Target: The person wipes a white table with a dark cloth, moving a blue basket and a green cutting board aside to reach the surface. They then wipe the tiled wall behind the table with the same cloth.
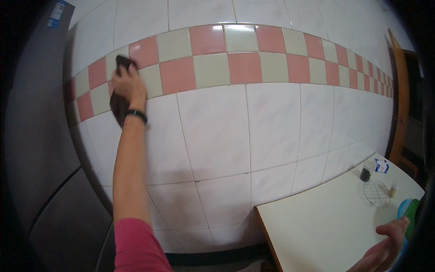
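Note:
My left hand (129, 85) is raised against the tiled wall at the upper left, with a dark cloth (119, 107) in its fingers. The cloth lies over the pink and pale green border tiles (176, 74), and part of it hangs below the hand. The hand is slightly blurred. At the lower right, my right hand (384, 244) is above the white table (306, 231). Its fingers overlap a green and blue object (412, 217) at the picture's rim; whether they grip it is unclear.
On the table stand a glass jar with dark contents (366, 172), a small blue and white box (381, 165), a round wire rack (375, 193) and a small bottle (393, 190). A grey refrigerator (40, 112) borders the wall at left; a wooden door frame (400, 102) stands at right.

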Available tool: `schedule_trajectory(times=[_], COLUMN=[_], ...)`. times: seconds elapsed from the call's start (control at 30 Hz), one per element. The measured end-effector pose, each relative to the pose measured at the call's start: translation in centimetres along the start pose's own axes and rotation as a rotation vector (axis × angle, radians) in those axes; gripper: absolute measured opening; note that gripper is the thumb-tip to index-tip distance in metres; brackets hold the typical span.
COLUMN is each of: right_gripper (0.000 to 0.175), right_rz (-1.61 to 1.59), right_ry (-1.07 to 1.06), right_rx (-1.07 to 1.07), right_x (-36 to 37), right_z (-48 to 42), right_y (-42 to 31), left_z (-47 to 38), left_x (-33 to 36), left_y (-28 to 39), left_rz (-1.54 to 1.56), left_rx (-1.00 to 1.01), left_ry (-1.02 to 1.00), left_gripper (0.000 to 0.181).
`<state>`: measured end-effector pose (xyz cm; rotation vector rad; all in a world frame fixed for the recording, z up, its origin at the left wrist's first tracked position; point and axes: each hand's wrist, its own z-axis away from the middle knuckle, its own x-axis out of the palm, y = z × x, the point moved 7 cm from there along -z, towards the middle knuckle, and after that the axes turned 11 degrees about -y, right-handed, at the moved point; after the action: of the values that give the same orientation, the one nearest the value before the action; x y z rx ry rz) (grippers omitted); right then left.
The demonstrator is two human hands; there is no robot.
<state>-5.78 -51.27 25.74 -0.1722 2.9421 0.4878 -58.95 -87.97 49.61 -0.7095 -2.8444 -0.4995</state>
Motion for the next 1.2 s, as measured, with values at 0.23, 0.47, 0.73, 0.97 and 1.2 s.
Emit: schedule_trajectory(times=[0.23,0.47,0.73,0.97,1.2], right_gripper=[0.052,0.040,0.022,0.015,0.015], right_rz=[-0.004,0.031,0.061,0.167,0.123], right_ry=[0.015,-0.054,-0.092,-0.154,-0.129], right_rx=[0.150,0.251,0.443,0.373,0.413], right_x=[1.6,2.2,3.5,4.8,4.4], right_z=[-0.4,-0.9,0.6,0.2,0.3], right_y=[0.1,0.1,0.7,0.1,0.7], left_z=[-1.3,2.0,-3.2,-0.6,0.0], left_x=[6.2,6.8,4.8,5.2,4.4], left_y=[20.6,22.8,14.5,17.9,17.3], left_rz=[-0.013,-0.127,-0.140,-0.104,-0.130], left_rx=[0.469,0.680,0.383,0.579,0.516], left_ry=[-0.059,-0.299,-0.204,-0.174,-0.138], left_gripper=[0.038,0.046,0.045,0.048,0.051])
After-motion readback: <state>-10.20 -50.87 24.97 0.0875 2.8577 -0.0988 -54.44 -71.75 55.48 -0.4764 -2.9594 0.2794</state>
